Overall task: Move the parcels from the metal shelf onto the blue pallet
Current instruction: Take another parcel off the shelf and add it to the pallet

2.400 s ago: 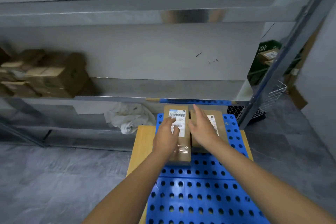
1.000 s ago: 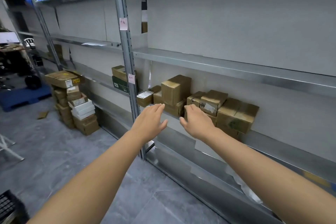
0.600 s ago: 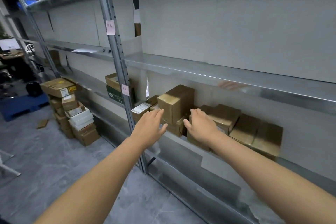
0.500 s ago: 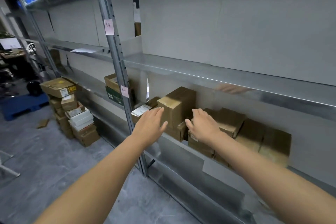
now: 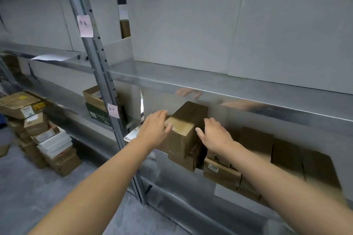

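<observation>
Now both hands, left (image 5: 155, 129) and right (image 5: 214, 133), fingers spread, have reached the tall parcel (image 5: 184, 129)

The metal shelf (image 5: 229, 89) is a dull silver-grey, and its upright post (image 5: 95, 59) carries 2 pale pink paper notes (image 5: 85, 25) with faint dark handwriting. Behind the shelf the wall panels (image 5: 191, 15) are plain light grey. On the shelf, the tall parcel (image 5: 183, 129) is brown cardboard with glossy clear tape over its top edge. Just right of it, a lower box (image 5: 221, 173) is tan with a white label (black print). Left of the post sits a dark green box (image 5: 97, 114) under a tan one. The floor (image 5: 28, 196) is mottled grey.
</observation>
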